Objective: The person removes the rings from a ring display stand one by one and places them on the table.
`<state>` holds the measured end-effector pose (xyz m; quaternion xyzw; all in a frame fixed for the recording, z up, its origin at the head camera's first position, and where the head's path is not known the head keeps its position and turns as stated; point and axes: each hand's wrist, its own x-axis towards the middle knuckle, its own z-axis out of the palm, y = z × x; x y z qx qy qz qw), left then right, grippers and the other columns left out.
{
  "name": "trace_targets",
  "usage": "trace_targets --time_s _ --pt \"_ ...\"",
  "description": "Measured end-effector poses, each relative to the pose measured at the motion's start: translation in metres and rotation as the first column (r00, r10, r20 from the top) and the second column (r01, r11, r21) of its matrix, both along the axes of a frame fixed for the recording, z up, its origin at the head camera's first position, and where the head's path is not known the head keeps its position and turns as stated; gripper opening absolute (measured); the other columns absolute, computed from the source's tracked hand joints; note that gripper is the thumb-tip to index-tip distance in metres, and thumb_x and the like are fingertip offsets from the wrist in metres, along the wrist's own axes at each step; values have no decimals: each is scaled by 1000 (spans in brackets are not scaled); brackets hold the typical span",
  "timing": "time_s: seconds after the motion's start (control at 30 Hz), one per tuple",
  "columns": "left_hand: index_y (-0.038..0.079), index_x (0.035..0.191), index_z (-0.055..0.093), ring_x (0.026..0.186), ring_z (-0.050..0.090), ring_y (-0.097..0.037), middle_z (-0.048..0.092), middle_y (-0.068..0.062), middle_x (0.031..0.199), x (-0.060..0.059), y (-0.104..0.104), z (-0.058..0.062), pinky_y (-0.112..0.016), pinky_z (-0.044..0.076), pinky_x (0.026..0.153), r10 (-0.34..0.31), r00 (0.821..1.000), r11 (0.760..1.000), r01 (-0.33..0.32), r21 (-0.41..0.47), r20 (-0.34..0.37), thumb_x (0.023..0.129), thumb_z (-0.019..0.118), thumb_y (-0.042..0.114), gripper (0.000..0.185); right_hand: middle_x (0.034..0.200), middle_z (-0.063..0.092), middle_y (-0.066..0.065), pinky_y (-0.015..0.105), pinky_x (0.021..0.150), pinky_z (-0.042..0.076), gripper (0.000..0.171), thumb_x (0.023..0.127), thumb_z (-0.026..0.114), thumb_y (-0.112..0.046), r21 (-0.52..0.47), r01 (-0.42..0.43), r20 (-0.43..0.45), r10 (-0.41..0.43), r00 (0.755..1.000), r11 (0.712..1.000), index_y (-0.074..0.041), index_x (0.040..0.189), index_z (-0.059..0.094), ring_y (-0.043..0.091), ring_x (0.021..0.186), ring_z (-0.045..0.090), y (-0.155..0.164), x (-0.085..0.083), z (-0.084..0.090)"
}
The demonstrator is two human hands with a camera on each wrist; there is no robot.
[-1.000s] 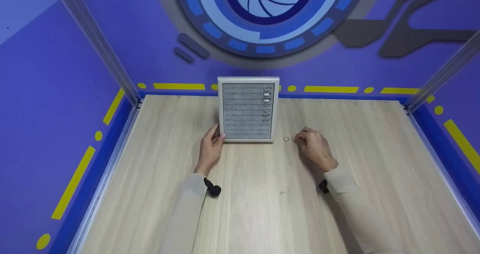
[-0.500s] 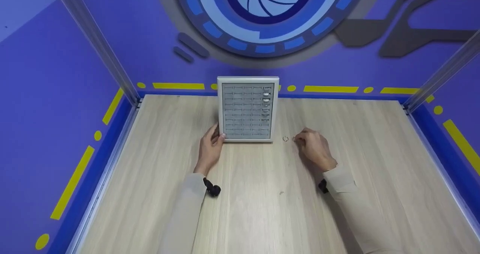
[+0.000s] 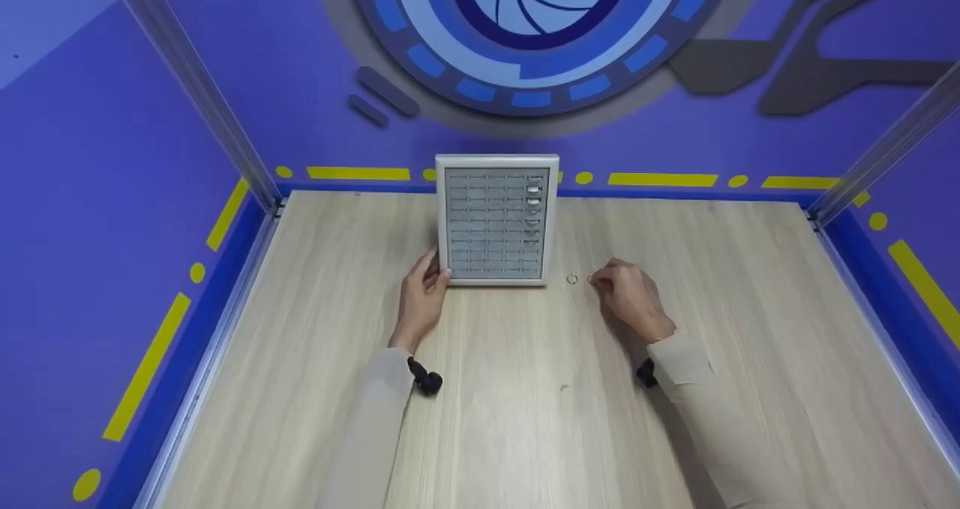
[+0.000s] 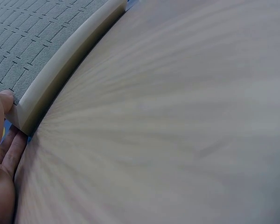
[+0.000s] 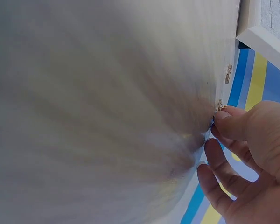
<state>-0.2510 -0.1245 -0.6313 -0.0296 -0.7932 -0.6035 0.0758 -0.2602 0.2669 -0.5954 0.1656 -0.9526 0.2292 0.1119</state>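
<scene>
Right hand [image 3: 631, 300] pinches a small gold-coloured ring [image 5: 220, 106] between thumb and forefinger, low over the pale wood-grain tabletop [image 3: 510, 404]; contact is unclear. Nearby, another small metal ring [image 3: 572, 278] lies between that hand and the white-framed grey slotted display board [image 3: 495, 257], whose lower left corner the left hand [image 3: 421, 306] grips, thumb in front.
</scene>
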Motion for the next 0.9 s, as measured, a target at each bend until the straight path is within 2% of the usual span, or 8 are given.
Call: trace_targets --time_s 0.3,0.57,0.9 --pt "12 164 42 143 57 -26 53 -12 160 1 1 1 -34 50 121 -11 1000 1000 11 4 -4 110 62 20 58 92 76 15 52 74 66 12 97 73 4 0 13 -5 -13 1000 1000 -1 96 84 35 86 75 -1 0 0" --pt "12 164 43 142 58 -26 54 -11 159 0 0 1 -33 51 119 -16 1000 1000 16 10 -16 110 62 20 58 95 76 14 50 75 67 16 97 71 6 -8 1 12 -1 1000 1000 -3 100 84 33 88 76 -2 0 3" --pt "8 164 41 143 56 -27 53 -14 159 -1 -1 1 -32 50 120 -28 999 999 29 20 -20 111 61 19 58 96 75 15 50 70 65 11 94 73 5 -62 18 -53 -21 998 998 1 99 82 32 84 74 -11 -1 15"
